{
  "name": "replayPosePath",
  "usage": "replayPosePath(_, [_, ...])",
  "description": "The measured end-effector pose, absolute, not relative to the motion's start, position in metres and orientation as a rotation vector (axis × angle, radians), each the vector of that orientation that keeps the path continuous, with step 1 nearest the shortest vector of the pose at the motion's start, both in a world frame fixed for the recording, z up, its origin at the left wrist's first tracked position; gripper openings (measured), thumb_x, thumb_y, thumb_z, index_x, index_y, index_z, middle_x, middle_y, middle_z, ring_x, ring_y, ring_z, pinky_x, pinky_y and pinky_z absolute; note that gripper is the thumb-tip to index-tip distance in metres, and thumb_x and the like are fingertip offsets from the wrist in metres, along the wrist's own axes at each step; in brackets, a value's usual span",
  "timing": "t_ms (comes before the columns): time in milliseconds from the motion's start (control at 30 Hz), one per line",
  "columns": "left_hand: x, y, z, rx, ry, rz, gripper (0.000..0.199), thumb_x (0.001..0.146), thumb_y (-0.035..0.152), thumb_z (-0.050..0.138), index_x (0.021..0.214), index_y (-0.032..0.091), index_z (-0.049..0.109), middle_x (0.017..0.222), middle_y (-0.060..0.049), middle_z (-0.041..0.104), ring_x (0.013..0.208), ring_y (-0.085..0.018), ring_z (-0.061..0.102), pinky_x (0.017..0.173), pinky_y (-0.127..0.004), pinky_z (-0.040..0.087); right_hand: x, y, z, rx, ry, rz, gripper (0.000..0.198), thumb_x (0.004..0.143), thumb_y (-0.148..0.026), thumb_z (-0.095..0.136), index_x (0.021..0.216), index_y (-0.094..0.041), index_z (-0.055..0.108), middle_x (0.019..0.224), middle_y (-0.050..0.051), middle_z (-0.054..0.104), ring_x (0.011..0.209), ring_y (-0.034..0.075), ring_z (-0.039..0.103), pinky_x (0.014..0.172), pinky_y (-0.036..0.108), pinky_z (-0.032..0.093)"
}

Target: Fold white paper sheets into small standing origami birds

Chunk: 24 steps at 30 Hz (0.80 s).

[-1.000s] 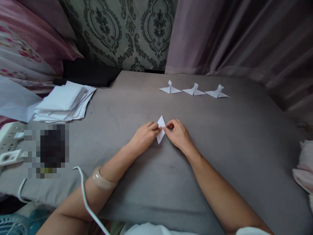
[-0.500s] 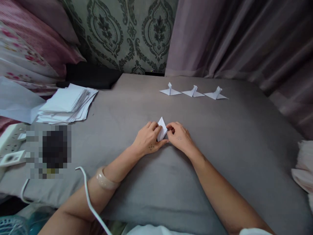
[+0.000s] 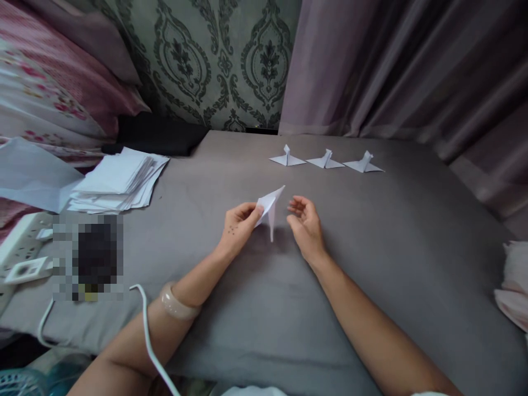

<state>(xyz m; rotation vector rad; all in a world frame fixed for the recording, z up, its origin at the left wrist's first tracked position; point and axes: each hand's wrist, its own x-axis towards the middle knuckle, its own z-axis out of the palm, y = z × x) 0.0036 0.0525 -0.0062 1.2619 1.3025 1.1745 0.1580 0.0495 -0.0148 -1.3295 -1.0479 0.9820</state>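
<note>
Between the thumb and fingers of my left hand (image 3: 240,223) is a folded piece of white paper (image 3: 269,203), raised above the grey cloth. One pointed end reaches up to the right, and a narrow flap hangs downward. To the right of the paper, my right hand (image 3: 306,224) is apart from it, fingers spread and slightly curled, holding nothing. Farther back stand three white origami birds in a row: a left one (image 3: 287,158), a middle one (image 3: 325,159) and a right one (image 3: 365,163), each with wings spread flat.
A stack of white paper sheets (image 3: 111,179) lies at the left, before a folded black cloth (image 3: 159,133). A white power strip (image 3: 20,247) sits at the left edge. A white cable (image 3: 148,335) crosses over my left forearm. Curtains (image 3: 330,66) hang behind at the right.
The folded paper has been lifted off the cloth and turned in my left hand, with a flap now hanging down. My right hand has come away from it and opened.
</note>
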Motion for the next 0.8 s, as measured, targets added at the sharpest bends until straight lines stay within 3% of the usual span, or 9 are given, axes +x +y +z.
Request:
replayPosePath(167, [0.008,0.056,-0.01,0.825,1.027,1.147,0.028,0.068,0.039,0.075,0.081,0.015,0.069,0.072,-0.002,0.068,0.065,-0.012,0.061,0.067,-0.025,0.047,0.153,0.048,-0.013,-1.15,-0.961,1.351,0.05,0.071,-0.038,0.068,0.114,-0.021,0.048,0.111,0.012,0.067,0.1,0.022,0.066,0.084,0.036,0.053])
replayPosePath(367, [0.01,0.05,-0.007,0.818,1.0,0.999,0.038,0.076,0.05,0.069,0.084,0.013,0.068,0.077,-0.005,0.068,0.071,-0.013,0.062,0.07,-0.026,0.048,0.153,0.049,-0.015,-1.2,-0.958,1.3,0.051,0.068,-0.032,0.072,0.112,-0.019,0.049,0.095,0.008,0.072,0.085,0.02,0.069,0.08,0.035,0.055])
replayPosePath(500, [0.006,0.052,-0.01,0.972,1.149,1.048,0.035,0.069,0.036,0.077,0.094,0.015,0.065,0.078,-0.002,0.067,0.069,-0.012,0.061,0.067,-0.024,0.047,0.161,0.052,-0.023,-1.278,-1.08,1.342,0.05,0.069,-0.027,0.071,0.113,-0.018,0.05,0.083,0.004,0.072,0.072,0.018,0.069,0.071,0.035,0.055])
replayPosePath(667, [0.002,0.053,-0.02,1.399,1.343,0.941,0.018,0.078,0.033,0.064,0.083,0.016,0.066,0.069,-0.002,0.064,0.063,-0.013,0.057,0.06,-0.024,0.042,0.165,0.053,-0.032,-1.49,-1.397,1.017,0.054,0.072,-0.023,0.068,0.122,-0.019,0.048,0.094,0.004,0.069,0.074,0.015,0.064,0.073,0.032,0.053])
replayPosePath(800, [-0.001,0.052,-0.02,1.791,1.496,0.864,0.013,0.082,0.024,0.057,0.083,0.018,0.067,0.074,-0.003,0.063,0.069,-0.015,0.056,0.065,-0.027,0.044,0.169,0.051,-0.028,-1.525,-1.698,0.748,0.032,0.075,-0.019,0.064,0.107,-0.021,0.06,0.106,0.007,0.062,0.081,0.015,0.061,0.076,0.03,0.05])
